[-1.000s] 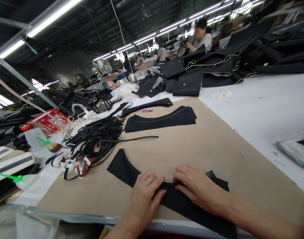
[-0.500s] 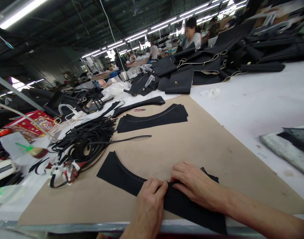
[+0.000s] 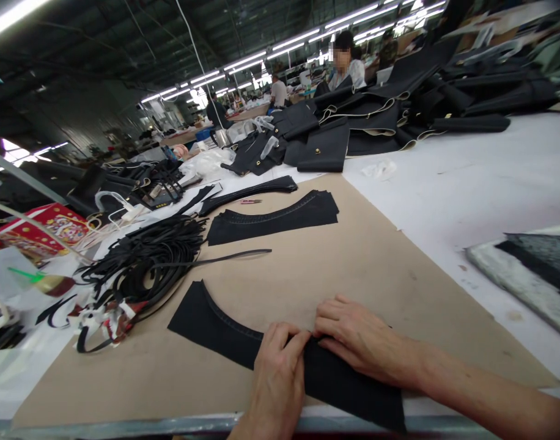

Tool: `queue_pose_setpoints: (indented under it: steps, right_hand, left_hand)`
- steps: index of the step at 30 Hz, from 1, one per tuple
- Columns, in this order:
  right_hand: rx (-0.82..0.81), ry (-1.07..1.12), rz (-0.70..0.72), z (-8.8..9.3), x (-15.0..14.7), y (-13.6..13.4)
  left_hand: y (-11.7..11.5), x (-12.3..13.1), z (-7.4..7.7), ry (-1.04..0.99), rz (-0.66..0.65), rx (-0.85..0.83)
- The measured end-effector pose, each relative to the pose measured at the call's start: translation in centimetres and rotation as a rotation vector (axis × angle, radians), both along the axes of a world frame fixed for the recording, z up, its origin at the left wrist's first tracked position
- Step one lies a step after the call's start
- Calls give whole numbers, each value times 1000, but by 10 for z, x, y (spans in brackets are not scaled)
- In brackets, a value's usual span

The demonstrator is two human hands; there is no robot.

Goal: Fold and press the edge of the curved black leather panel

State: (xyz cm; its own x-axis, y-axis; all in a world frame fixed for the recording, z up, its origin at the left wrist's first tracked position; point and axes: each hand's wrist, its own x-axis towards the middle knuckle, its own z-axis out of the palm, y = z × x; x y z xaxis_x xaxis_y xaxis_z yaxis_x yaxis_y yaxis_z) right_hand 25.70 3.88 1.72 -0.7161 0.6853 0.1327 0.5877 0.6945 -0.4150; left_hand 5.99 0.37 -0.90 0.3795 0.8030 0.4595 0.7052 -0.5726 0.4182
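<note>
1. Location: your black curved panel lies on the brown board, right in front of you. Its left end is flat on the board; its right end reaches the front rim of the table.
2. Left hand: thumb and fingers closed on the panel's inner curved edge, about mid-length. Exact fingertip contact is hidden.
3. Right hand: pinched on the same edge just beside the left, fingertips nearly meeting. Your wrist and forearm cover part of the right end.
4. Handling (my read): light, thin, flexible but with some body, more like faux leather or backed fabric than loose cloth. Low breakage risk; creasing and edge distortion are the likelier faults. Matt face, so probably not very slippery.
5. Best hold: short pinches along the narrow band on the curve, thumb near side, fingers far side. The wide lower part suits a flat palm. Avoid tugging the pointed left tip.
6. Nearby: a stack of similar curved panels beyond, a loose thin strip between, a tangled strip bundle to the left.
</note>
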Motion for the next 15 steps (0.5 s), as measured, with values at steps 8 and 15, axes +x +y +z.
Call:
queue_pose_setpoints:
  steps: [8,15]
  right_hand:
    - [-35,34,-8,-2,11,0]
    - [-67,44,-7,2,29,7]
  left_hand:
    - [-18,1,-32,159,-27,287]
    - [-8,3,-14,48,-5,102]
